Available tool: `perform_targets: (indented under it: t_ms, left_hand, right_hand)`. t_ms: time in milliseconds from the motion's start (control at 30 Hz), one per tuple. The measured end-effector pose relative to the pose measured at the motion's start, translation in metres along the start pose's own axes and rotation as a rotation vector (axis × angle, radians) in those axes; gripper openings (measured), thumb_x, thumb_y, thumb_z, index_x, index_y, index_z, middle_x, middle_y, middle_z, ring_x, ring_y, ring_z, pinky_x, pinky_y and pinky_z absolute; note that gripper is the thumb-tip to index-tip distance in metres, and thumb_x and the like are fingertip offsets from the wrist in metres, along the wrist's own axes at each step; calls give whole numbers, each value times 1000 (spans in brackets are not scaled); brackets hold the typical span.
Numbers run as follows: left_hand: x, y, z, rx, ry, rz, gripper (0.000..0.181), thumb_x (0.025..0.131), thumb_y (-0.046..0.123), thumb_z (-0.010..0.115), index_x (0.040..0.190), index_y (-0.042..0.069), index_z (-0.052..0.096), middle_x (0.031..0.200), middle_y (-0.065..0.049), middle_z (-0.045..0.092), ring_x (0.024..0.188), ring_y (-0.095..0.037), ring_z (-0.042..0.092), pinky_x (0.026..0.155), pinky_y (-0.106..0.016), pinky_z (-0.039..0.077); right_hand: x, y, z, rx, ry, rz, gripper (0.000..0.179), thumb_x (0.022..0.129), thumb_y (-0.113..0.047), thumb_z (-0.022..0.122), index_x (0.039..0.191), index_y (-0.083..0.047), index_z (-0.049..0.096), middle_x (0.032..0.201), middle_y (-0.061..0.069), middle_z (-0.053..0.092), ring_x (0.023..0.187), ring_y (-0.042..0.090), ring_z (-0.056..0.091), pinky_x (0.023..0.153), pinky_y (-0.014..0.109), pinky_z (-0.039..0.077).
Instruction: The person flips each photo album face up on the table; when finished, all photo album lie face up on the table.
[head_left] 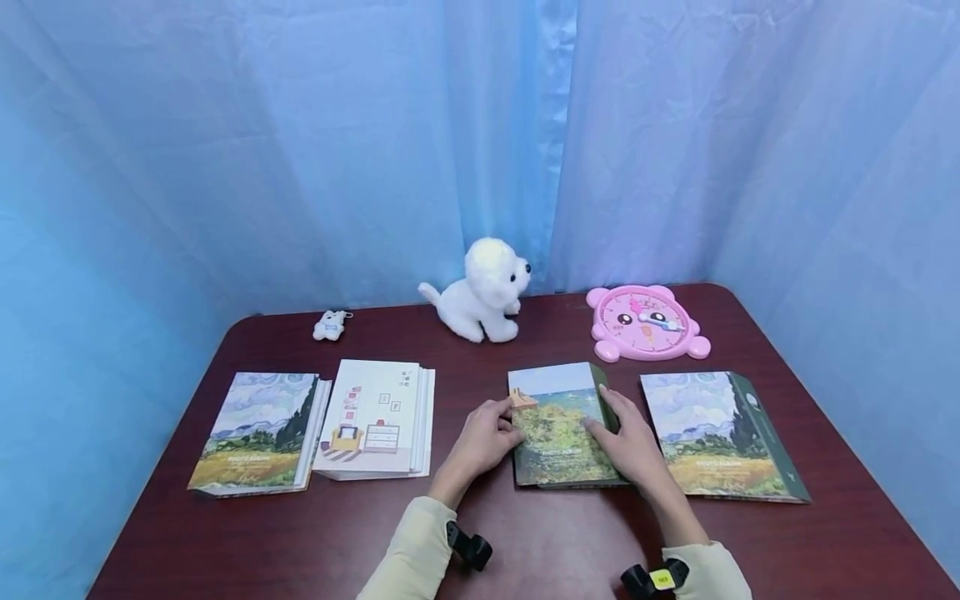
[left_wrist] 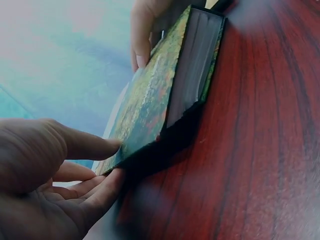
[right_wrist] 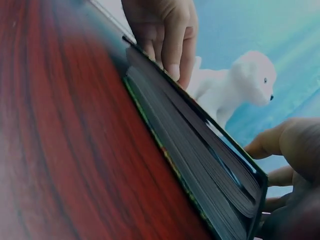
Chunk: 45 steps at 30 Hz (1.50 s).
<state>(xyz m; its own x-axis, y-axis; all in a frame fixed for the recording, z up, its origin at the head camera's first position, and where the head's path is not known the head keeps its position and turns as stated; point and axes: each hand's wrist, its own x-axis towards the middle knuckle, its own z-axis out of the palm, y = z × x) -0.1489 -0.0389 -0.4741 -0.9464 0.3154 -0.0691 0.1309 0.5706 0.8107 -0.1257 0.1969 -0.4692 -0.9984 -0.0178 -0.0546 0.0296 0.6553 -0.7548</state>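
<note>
A photo album [head_left: 558,429] with a painted field and sea on its cover lies between my hands, right of the table's middle. My left hand [head_left: 482,440] pinches its left cover edge, thumb on top and fingers at the edge, as the left wrist view shows. On the opposite side, my right hand [head_left: 632,437] grips the dark spine, its thumb resting on the cover. The page block [right_wrist: 195,150] faces the right wrist camera, with gaps between some pages. Close to my right hand lies another photo album [head_left: 712,437] with a wheat field and cypress cover.
At left are a matching wheat-field album [head_left: 258,433] and a white album [head_left: 375,421] with a furniture drawing. Along the back stand a small white bear keychain [head_left: 329,326], a white plush dog [head_left: 486,292] and a pink toy clock [head_left: 647,323]. Blue curtains [head_left: 337,150] hang behind.
</note>
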Motion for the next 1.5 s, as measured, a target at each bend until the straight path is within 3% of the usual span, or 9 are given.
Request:
perform_targets:
  t_ms: [200, 333, 533, 700, 933, 1033, 1167, 1333, 1500]
  left_hand:
    - [1, 0, 4, 41, -23, 44, 46, 89, 17, 68, 130, 1, 55, 101, -8, 56, 81, -13, 57, 73, -27, 47]
    - [0, 1, 3, 22, -12, 35, 52, 88, 21, 70, 133, 0, 54, 103, -8, 58, 89, -16, 62, 75, -28, 51]
    - [0, 7, 2, 4, 3, -27, 61, 88, 40, 68, 137, 8, 52, 104, -7, 57, 88, -15, 59, 72, -28, 49]
    - [-2, 19, 6, 75, 28, -49, 71, 86, 54, 63, 140, 10, 50, 104, -9, 53, 87, -16, 48, 71, -30, 43]
    - [-3, 32, 11, 70, 15, -89, 83, 85, 67, 53, 150, 19, 33, 136, -14, 42, 115, -23, 51, 92, -42, 45]
    - [-3, 36, 10, 46, 8, -80, 84, 85, 70, 51, 151, 23, 29, 143, -15, 36, 121, -26, 50, 96, -45, 44]
    - [-1, 40, 8, 15, -15, -72, 84, 84, 72, 48, 152, 27, 25, 150, -15, 31, 132, -31, 43, 102, -50, 41]
    - [1, 41, 6, 7, -49, -72, 84, 85, 73, 46, 152, 28, 23, 153, -15, 30, 138, -32, 35, 106, -54, 36]
    - [5, 40, 3, 2, -71, -50, 82, 87, 71, 46, 152, 25, 24, 154, -15, 30, 140, -32, 33, 108, -53, 34]
  right_hand:
    - [-3, 0, -2, 262, -44, 73, 66, 97, -25, 57, 153, -11, 25, 156, 21, 18, 142, 43, 20, 112, 54, 26]
    - [-4, -6, -6, 380, -52, 45, 64, 96, -21, 57, 152, -12, 27, 158, 17, 18, 144, 39, 20, 114, 50, 26]
    - [-4, -25, -13, 358, -7, -114, 56, 95, -17, 59, 147, -11, 38, 155, 13, 28, 143, 33, 24, 116, 50, 21]
    - [-6, -38, -13, 309, 2, -147, 54, 96, -16, 57, 147, -10, 39, 154, 12, 29, 144, 33, 22, 115, 51, 21]
    - [-6, -43, -12, 476, 60, -93, 52, 94, -17, 61, 142, -5, 46, 149, 16, 32, 140, 32, 30, 116, 43, 24]
    - [-4, -43, -12, 548, 75, -63, 54, 94, -20, 63, 142, -3, 45, 148, 15, 33, 139, 31, 33, 113, 33, 30]
    - [-2, -45, -14, 628, 60, 8, 61, 92, -22, 64, 145, -4, 40, 150, 15, 34, 140, 28, 33, 99, 15, 42]
    - [-2, -47, -19, 712, -34, 93, 72, 92, -25, 65, 151, -6, 28, 152, 19, 33, 138, 29, 35, 83, 19, 52]
    - [0, -48, -20, 700, -71, 97, 75, 91, -26, 66, 151, -5, 26, 151, 19, 34, 137, 28, 37, 84, 23, 53]
